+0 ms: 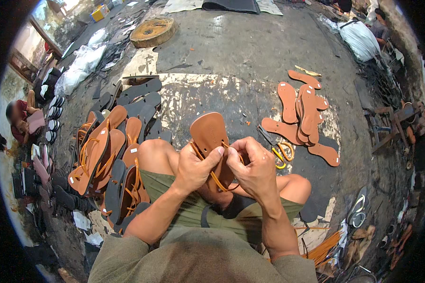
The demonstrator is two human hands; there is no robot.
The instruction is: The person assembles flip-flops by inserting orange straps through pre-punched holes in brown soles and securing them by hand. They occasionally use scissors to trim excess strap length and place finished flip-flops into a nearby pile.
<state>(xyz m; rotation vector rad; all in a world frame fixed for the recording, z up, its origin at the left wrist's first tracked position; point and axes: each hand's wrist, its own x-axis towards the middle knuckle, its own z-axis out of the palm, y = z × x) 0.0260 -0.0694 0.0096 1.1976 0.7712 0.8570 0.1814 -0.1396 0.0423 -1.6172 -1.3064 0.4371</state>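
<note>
I hold a brown sandal sole upright over my lap, its toe end pointing away from me. My left hand grips its left edge, thumb pressed on the face. My right hand pinches a thin orange strap that loops out below the sole. Both hands touch the sandal near its middle.
A pile of finished brown sandals with orange straps and dark soles lies at my left. Loose brown insoles and yellow-handled scissors lie on the concrete floor at my right. Orange strap strips sit lower right. A round wooden block stands far ahead.
</note>
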